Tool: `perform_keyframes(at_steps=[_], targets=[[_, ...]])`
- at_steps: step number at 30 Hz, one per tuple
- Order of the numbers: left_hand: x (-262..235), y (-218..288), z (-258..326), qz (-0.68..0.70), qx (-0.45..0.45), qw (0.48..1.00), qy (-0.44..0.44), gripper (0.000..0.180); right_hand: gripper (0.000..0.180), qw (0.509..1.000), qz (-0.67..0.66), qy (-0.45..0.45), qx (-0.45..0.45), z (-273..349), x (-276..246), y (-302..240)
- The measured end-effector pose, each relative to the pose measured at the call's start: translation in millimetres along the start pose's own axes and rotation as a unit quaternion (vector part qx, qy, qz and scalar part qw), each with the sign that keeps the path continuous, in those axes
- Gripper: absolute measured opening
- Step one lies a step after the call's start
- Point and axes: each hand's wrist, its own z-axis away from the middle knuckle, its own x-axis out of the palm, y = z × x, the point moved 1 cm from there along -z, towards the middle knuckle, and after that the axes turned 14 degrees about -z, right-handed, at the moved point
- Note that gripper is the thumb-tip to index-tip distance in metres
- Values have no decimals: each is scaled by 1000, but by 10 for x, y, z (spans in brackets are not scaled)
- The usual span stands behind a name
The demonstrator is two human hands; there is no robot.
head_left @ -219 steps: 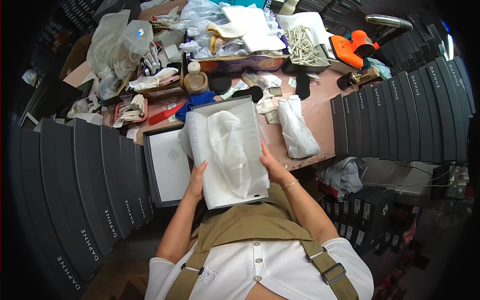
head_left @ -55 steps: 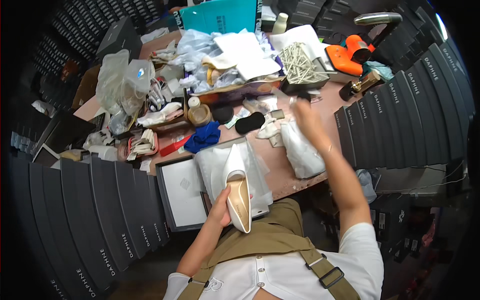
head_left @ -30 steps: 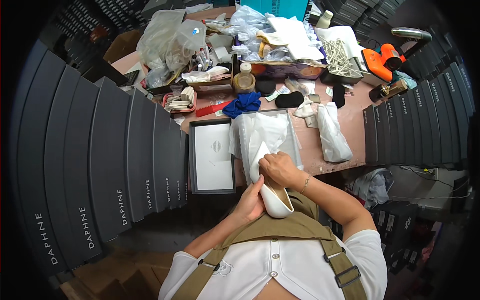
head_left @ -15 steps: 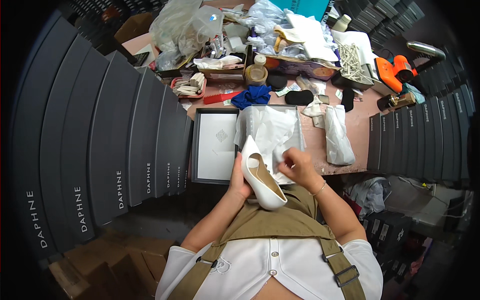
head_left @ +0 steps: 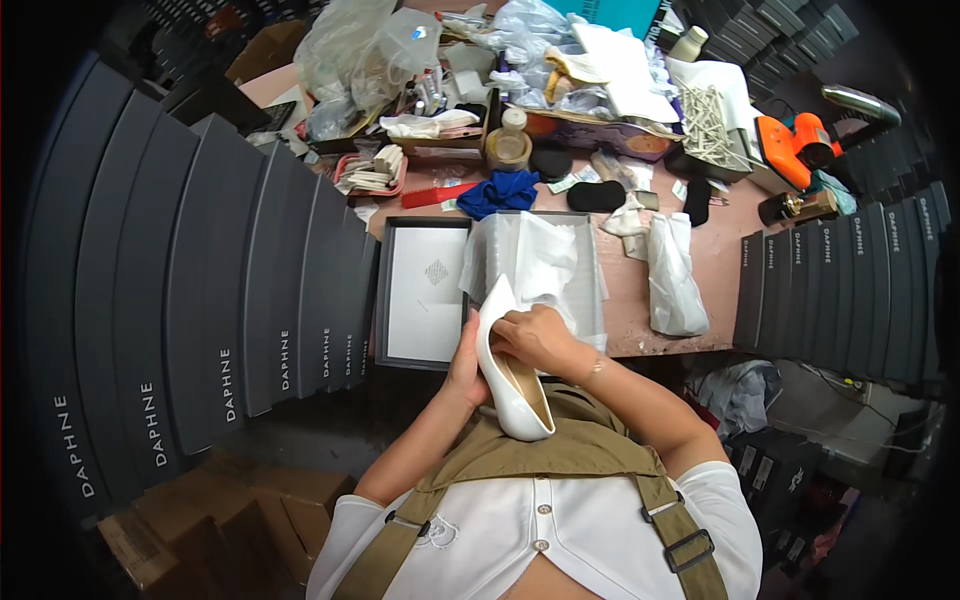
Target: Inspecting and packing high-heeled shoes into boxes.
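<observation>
A white pointed-toe shoe (head_left: pixel 522 412) is held above my lap, its toe aimed at the table and its heel end close to my apron. My left hand (head_left: pixel 467 362) wraps round its left side. The fingers of my right hand (head_left: pixel 540 340) reach into the shoe's opening near the toe; they are bent, and whatever they grip in there is hidden. Just beyond lies an open grey shoebox: its lid (head_left: pixel 425 290) on the left shows a white inside, and the box part (head_left: pixel 590 290) holds white tissue paper (head_left: pixel 525 255).
Tall rows of grey shoeboxes (head_left: pixel 215 300) rise at the left, with more boxes (head_left: pixel 840 280) at the right. A tissue-wrapped bundle (head_left: pixel 676 285), blue cloth (head_left: pixel 500 194), red comb (head_left: pixel 436 195), bottle (head_left: pixel 510 145) and orange tool (head_left: pixel 790 150) sit on the table.
My right hand has moved left from beside the shoe to inside its opening. The shoe has shifted slightly left and toward me, still in my left hand.
</observation>
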Motion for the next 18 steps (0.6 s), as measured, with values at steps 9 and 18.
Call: perform_keyframes(at_steps=[9, 18], targets=[[-149, -36, -86, -25, 52, 998, 14, 68, 13, 987, 68, 111, -95, 384, 11, -79], [-272, 67, -42, -39, 101, 994, 16, 67, 52, 943, -307, 32, 123, 262, 230, -233]])
